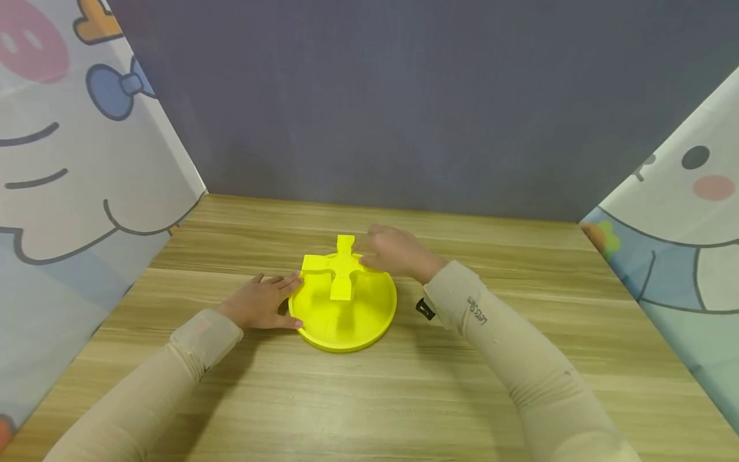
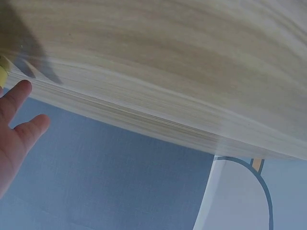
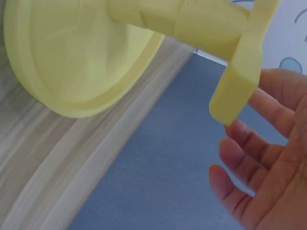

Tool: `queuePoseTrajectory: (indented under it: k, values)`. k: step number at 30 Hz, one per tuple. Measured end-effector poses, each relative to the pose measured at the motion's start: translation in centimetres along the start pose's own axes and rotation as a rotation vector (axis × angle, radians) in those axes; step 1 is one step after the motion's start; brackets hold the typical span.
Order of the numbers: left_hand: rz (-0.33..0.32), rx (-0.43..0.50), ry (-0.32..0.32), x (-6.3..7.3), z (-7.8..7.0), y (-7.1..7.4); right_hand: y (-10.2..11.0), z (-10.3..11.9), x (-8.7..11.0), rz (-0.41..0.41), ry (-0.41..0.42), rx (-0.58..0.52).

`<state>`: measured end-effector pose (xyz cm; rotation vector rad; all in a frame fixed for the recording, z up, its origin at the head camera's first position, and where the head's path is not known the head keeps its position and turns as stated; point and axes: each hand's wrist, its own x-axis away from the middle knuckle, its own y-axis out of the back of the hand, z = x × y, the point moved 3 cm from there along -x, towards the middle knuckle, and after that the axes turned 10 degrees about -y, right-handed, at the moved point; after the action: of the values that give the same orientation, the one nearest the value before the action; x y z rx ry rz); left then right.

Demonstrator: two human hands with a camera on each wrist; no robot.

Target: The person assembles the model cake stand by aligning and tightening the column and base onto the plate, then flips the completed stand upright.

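Observation:
A yellow round base stands on the wooden table, its raised rim facing up. From its middle rises a thick yellow post, topped by a cross-shaped handle with flared arms. My left hand rests at the left rim of the base, fingers spread and thumb apart. Over the right arm of the handle is my right hand, slightly blurred. The right wrist view shows its loosely bent fingers against the end of one arm; part of that contact is hidden behind the yellow piece.
A small black object lies on the table right of the base, beside my right sleeve. A dark grey-blue panel stands behind the table. Cartoon-printed cloths hang at the left and right sides.

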<state>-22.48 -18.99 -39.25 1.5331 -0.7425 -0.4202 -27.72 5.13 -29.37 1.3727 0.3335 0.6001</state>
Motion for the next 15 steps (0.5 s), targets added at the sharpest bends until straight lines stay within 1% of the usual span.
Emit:
queuePoseTrajectory:
  k: [4, 6, 7, 9, 13, 15]
  values:
    - [0.000, -0.008, 0.001, 0.1, 0.1, -0.1, 0.5, 0.5, -0.6, -0.051, 0.135, -0.040]
    - [0.002, -0.011, 0.002, 0.1, 0.0, 0.0, 0.6, 1.0, -1.1, -0.049, 0.206, -0.031]
    - [0.005, -0.011, 0.003, 0.1, 0.0, 0.0, 0.6, 1.2, -1.3, -0.042, 0.225, -0.020]
    - [0.007, -0.008, 0.005, 0.1, -0.2, 0.1, 0.6, 1.4, -1.8, -0.018, 0.228, 0.003]
    - [0.007, 0.001, 0.005, 0.0, -0.3, 0.1, 0.4, 1.4, -2.4, 0.045, 0.190, 0.028]
    - [0.001, -0.004, 0.004, 0.1, -0.3, 0.2, 0.4, 1.4, -2.6, 0.053, 0.189, 0.050]
